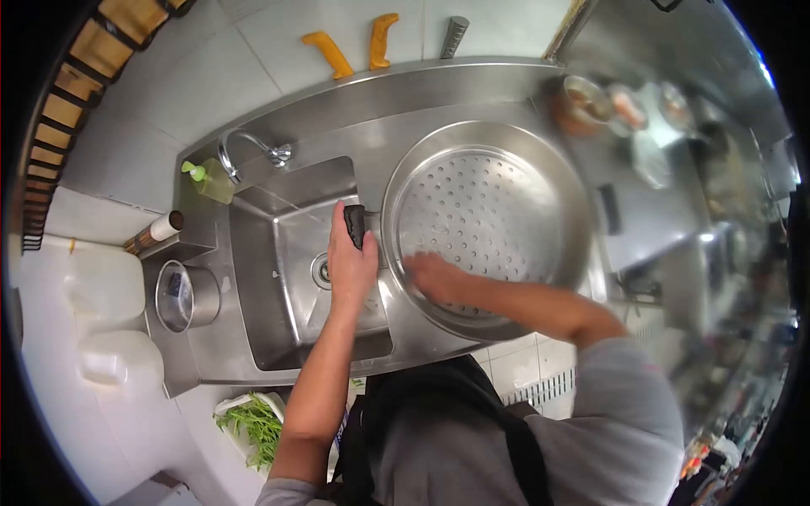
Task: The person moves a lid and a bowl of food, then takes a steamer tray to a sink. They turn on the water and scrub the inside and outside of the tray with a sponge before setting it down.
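A large round steel steamer pan (523, 207) with a perforated bottom rests on the counter to the right of the sink. My left hand (348, 261), over the sink, is closed around the pan's black side handle (354, 226). My right hand (434, 277) reaches inside the pan and presses against its left inner wall, fingers curled. Motion slightly blurs that hand, and I cannot see what, if anything, is in it. Beneath my left hand lies the steel sink (261, 244), its drain (321, 271) partly hidden.
A curved faucet (245, 143) and a soap bottle (211, 181) stand behind the sink. At left are a steel pot (187, 295) and white jugs (122, 358). Bowls (582, 105) sit at far right. Knife handles (384, 40) stick up along the back wall. Green vegetables (257, 426) lie below.
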Tool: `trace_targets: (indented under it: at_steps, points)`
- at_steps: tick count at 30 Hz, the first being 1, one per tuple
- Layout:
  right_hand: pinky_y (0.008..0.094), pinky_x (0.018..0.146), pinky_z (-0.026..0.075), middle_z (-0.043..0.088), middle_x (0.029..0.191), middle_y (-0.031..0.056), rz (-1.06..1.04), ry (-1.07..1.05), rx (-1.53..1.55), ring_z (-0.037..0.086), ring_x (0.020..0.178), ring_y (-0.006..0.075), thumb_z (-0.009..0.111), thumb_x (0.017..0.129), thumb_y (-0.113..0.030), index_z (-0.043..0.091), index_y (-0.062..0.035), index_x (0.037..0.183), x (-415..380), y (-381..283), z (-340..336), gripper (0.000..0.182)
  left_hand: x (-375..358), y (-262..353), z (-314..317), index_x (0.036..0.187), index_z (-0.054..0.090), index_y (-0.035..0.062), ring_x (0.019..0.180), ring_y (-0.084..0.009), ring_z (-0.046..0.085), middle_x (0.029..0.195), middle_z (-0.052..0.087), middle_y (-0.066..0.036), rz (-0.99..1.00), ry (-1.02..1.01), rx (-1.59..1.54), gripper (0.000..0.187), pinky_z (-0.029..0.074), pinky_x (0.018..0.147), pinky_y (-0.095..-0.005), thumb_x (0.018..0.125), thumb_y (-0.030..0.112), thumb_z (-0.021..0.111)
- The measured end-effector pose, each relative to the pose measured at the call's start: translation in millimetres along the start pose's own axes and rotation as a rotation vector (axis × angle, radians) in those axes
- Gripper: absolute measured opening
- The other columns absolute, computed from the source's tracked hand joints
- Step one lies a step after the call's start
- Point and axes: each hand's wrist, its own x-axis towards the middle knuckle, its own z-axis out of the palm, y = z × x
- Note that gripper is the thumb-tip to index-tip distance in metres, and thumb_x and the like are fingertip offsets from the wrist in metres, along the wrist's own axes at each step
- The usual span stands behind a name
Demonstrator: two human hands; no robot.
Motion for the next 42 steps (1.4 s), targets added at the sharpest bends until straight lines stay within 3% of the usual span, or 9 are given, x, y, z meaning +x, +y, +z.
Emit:
trace_targets:
  at_steps: [5, 8, 14, 17, 21, 28, 34, 38, 42]
  points:
    - [0.0444, 0.085, 0.044, 0.060, 0.090, 0.0173, 0.604, 0.939, 0.213, 0.055, 0.093, 0.0370, 0.060, 0.074, -0.005, 0.070, -0.0089, 0.081, 101, 103, -21, 0.013, 3, 2, -9, 0.145, 0.029, 0.0097, 0.097, -0.0414, 0.062, 0.111, 0.062, -0.025, -0.013, -0.074, 0.004, 0.068, 0.048, 0.085, -0.0422, 0.085, 0.012, 0.060]
    - [0.0475, 0.083, 0.043, 0.057, 0.091, 0.0176, 0.734, 1.000, 0.114, 0.052, 0.096, 0.0367, 0.060, 0.073, -0.005, 0.066, -0.0057, 0.080, 112, 84, -16, 0.010, 1, 13, -13, 0.146, 0.028, 0.0103, 0.100, -0.0413, 0.061, 0.113, 0.061, -0.025, -0.101, -0.102, -0.035, 0.068, 0.047, 0.087, -0.0416, 0.085, 0.011, 0.060]
    - [0.0457, 0.089, 0.041, 0.051, 0.101, 0.0194, -0.172, -0.122, 0.347, 0.051, 0.096, 0.0366, 0.065, 0.069, -0.012, 0.059, -0.0027, 0.087, -27, 25, 15, 0.021, 0, 3, -5, 0.145, 0.030, 0.0102, 0.105, -0.0398, 0.060, 0.116, 0.060, -0.025, -0.055, -0.001, -0.035, 0.068, 0.046, 0.091, -0.0395, 0.084, 0.009, 0.061]
    - [0.0544, 0.099, 0.035, 0.048, 0.132, 0.0161, -0.444, -0.480, 0.164, 0.038, 0.128, 0.0328, 0.070, 0.067, -0.013, 0.069, -0.0146, 0.101, -99, 38, -36, 0.034, -1, 8, -7, 0.144, 0.031, 0.0083, 0.109, -0.0414, 0.058, 0.121, 0.058, -0.025, -0.106, -0.022, -0.096, 0.068, 0.046, 0.093, -0.0433, 0.083, 0.011, 0.061]
    - [0.0587, 0.107, 0.028, 0.038, 0.144, 0.0139, -0.373, -0.868, -0.083, 0.023, 0.141, 0.0317, 0.066, 0.078, -0.014, 0.068, -0.0190, 0.111, -121, 26, -107, 0.033, -1, 8, -7, 0.144, 0.031, 0.0081, 0.110, -0.0413, 0.057, 0.121, 0.058, -0.025, -0.113, -0.022, -0.119, 0.068, 0.046, 0.093, -0.0432, 0.083, 0.010, 0.061]
    - [0.0536, 0.106, 0.030, 0.048, 0.125, 0.0164, -0.508, -0.301, 0.002, 0.043, 0.124, 0.0345, 0.056, 0.084, -0.016, 0.063, -0.0150, 0.110, -78, 17, -51, 0.027, -1, 11, -8, 0.144, 0.032, 0.0078, 0.109, -0.0410, 0.058, 0.122, 0.057, -0.026, -0.116, -0.015, -0.094, 0.068, 0.046, 0.093, -0.0426, 0.083, 0.010, 0.061]
    - [0.0496, 0.090, 0.037, 0.054, 0.109, 0.0132, -0.067, 0.524, -0.425, 0.049, 0.111, 0.0329, 0.059, 0.078, -0.017, 0.066, -0.0097, 0.094, 62, 75, -7, 0.018, -1, 17, -15, 0.145, 0.029, 0.0097, 0.097, -0.0407, 0.062, 0.119, 0.059, -0.024, -0.172, -0.076, -0.124, 0.070, 0.047, 0.087, -0.0428, 0.083, 0.011, 0.062]
    - [0.0480, 0.081, 0.038, 0.053, 0.104, 0.0109, 0.514, 0.618, -0.571, 0.049, 0.098, 0.0307, 0.061, 0.074, -0.014, 0.065, -0.0076, 0.093, 58, 164, -50, 0.020, -1, 9, -14, 0.147, 0.024, 0.0118, 0.094, -0.0405, 0.062, 0.117, 0.059, -0.026, -0.200, -0.144, -0.081, 0.074, 0.048, 0.086, -0.0426, 0.083, 0.012, 0.062]
    - [0.0478, 0.087, 0.038, 0.052, 0.118, 0.0124, 0.552, 0.604, -0.604, 0.048, 0.108, 0.0331, 0.060, 0.076, -0.014, 0.066, -0.0103, 0.107, 19, 154, -70, 0.032, -1, 5, -13, 0.146, 0.023, 0.0113, 0.099, -0.0447, 0.060, 0.111, 0.060, -0.028, -0.061, -0.098, -0.122, 0.073, 0.047, 0.086, -0.0448, 0.083, 0.011, 0.061]
